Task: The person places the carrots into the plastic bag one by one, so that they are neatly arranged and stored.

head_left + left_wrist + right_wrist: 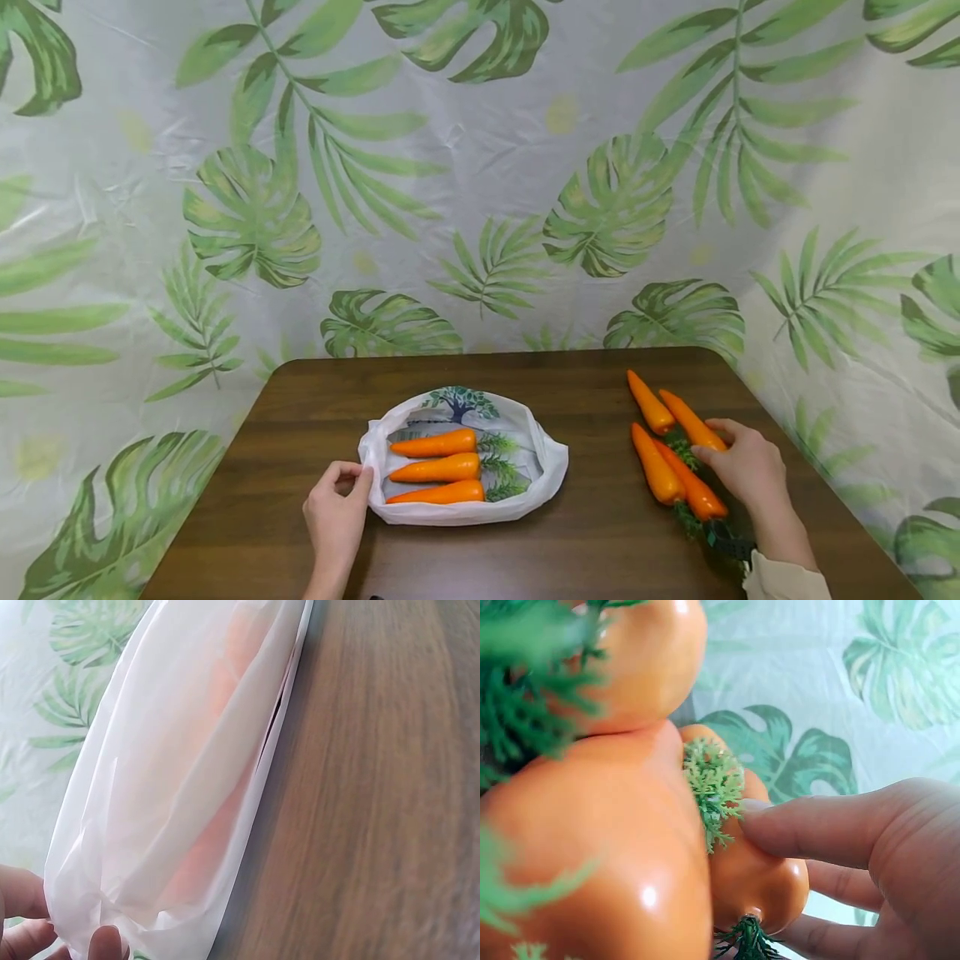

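Pinching white bag's [553,468] left rim: left hand [336,510], fingers together, three bagged carrots [438,468] rightward. Right hand [752,467]: fingers gripping one carrot [692,420], three loose carrots [656,468] beside.

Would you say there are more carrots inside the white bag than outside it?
No, three carrots lie inside the white bag, while four others lie outside it.

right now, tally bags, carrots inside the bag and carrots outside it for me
White bag: 1
Carrots inside: 3
Carrots outside: 4
Total: 8
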{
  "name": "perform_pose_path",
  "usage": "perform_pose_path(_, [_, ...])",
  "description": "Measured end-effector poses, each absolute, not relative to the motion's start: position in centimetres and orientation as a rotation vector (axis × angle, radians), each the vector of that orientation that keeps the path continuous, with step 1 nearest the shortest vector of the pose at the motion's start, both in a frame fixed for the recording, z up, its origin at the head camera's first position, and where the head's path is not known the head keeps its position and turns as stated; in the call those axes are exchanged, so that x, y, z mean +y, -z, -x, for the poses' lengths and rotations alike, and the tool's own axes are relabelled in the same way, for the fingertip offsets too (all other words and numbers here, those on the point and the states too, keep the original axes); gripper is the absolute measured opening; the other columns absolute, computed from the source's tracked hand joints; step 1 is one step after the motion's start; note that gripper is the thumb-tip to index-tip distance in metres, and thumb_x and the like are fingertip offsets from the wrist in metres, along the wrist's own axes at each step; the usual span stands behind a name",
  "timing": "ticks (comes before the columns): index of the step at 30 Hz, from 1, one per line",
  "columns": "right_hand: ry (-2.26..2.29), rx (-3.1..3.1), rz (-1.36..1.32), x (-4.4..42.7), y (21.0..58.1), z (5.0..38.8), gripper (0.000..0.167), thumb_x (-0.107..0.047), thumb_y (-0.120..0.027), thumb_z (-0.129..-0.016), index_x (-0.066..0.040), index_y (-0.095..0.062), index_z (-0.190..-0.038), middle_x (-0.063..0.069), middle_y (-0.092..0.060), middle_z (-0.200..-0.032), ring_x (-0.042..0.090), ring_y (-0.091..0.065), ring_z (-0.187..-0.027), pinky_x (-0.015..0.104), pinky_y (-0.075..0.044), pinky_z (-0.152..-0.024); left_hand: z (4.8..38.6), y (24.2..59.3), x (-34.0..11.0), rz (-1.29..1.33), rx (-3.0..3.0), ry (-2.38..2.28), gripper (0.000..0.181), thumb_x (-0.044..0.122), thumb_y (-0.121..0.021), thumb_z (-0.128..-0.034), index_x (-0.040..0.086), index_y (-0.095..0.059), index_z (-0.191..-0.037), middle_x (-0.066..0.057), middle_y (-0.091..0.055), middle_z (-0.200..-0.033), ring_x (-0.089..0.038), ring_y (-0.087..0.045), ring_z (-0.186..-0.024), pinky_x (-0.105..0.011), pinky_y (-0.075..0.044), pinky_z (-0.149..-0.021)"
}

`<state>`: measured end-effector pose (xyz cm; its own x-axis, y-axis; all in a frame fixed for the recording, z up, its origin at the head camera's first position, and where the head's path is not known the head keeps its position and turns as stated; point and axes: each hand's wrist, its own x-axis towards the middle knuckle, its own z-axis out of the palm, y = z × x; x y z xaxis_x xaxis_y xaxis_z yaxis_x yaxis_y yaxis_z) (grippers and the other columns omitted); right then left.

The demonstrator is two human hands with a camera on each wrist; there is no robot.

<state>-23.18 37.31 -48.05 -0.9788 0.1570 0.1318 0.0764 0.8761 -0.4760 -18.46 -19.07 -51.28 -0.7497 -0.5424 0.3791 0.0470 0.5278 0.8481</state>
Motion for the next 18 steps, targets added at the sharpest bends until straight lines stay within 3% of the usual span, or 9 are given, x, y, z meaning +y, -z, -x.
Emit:
perform_pose_path(4, [-0.735,-2.863,0.166,36.8,47.7,23.0,0.063,-0.042,-0.075,-0.088,-0.001,-0.059,-0.134,0.029,-0.062,-0.125,0.043,-0.062,-0.088,0.045,-0.044,-0.062,18.5,51.4,-19.1,-0.402,-2.148,1.209,0.009,0.015,-0.081,-0.0838,0.014,-0.072,-0.082,0.000,-0.071,-0.076,-0.016,-0.066,-0.069,-0.026,-0.043,-0.062])
perform_pose_path(18, [-0.762,-2.831,0.098,34.0,46.5,23.3,0.060,-0.037,-0.077,-0.087,-0.004,-0.060,-0.135,0.027,-0.064,-0.124,0.039,-0.064,-0.087,0.048,-0.046,-0.065,18.4,51.3,-19.0,-0.415,-2.168,1.221,0.007,0.015,-0.079,-0.0858,0.014,-0.072,-0.083,0.001,-0.070,-0.075,-0.014,-0.065,-0.069,-0.029,-0.044,-0.064])
